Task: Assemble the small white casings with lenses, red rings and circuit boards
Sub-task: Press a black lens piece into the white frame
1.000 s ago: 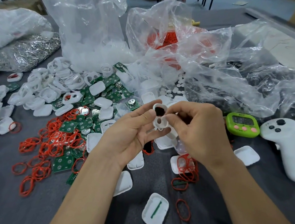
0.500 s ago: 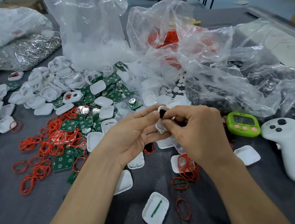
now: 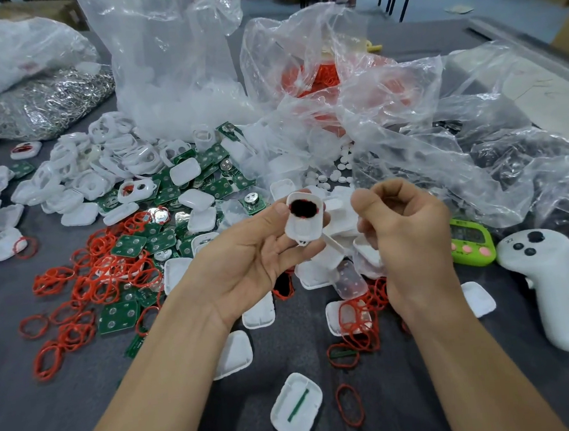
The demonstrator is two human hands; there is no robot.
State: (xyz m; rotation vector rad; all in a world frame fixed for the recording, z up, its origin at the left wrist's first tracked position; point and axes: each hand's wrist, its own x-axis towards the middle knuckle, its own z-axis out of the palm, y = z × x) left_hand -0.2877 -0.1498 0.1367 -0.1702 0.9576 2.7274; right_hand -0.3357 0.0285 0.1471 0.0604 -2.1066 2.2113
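My left hand [image 3: 255,255] holds a small white casing [image 3: 305,221] between thumb and fingers, its open side up, with a dark piece edged in red in its upper half. My right hand [image 3: 404,229] is a little to the right of the casing, apart from it, fingers curled with thumb against forefinger; I cannot tell whether it holds anything. Loose red rings [image 3: 99,276], green circuit boards [image 3: 118,317] and white casing halves [image 3: 80,180] lie spread on the grey table to the left. Small white round lenses [image 3: 332,173] lie behind the hands.
Clear plastic bags [image 3: 388,120] of parts stand at the back, one with red rings [image 3: 326,77]. A green timer [image 3: 471,242] and a white controller [image 3: 553,281] lie at the right. A white casing half [image 3: 296,408] and a red ring [image 3: 349,405] lie near the front.
My right hand has let go of the casing and drawn back to the right. My left hand now holds the casing alone, tilted so its open side shows.
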